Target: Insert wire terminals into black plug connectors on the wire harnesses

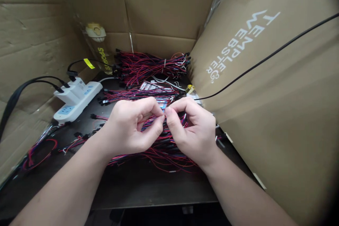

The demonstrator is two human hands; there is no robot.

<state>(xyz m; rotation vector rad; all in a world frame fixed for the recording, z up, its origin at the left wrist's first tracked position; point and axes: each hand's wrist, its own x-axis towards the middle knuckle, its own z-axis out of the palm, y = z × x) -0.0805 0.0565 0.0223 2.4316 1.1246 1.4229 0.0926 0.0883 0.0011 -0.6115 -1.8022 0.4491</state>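
My left hand (137,123) is closed in a pinch, its thumb and forefinger together above a pile of wires. Facing it, my right hand (194,127) pinches too, and the fingertips of both meet at one spot. Whatever lies between the fingertips is too small and too hidden to name. Under and in front of the hands spread red, blue and black wires (164,155), partly covered by them. Just beyond lies another row of wires with black connectors (127,95).
A tied wire bundle (148,65) lies against the back cardboard. At left stands a white power strip (78,104) with plugs in it. Cardboard walls (265,88) enclose the dark table (156,190) on several sides. A black cable (265,58) crosses at right. A bottle (96,37) stands back left.
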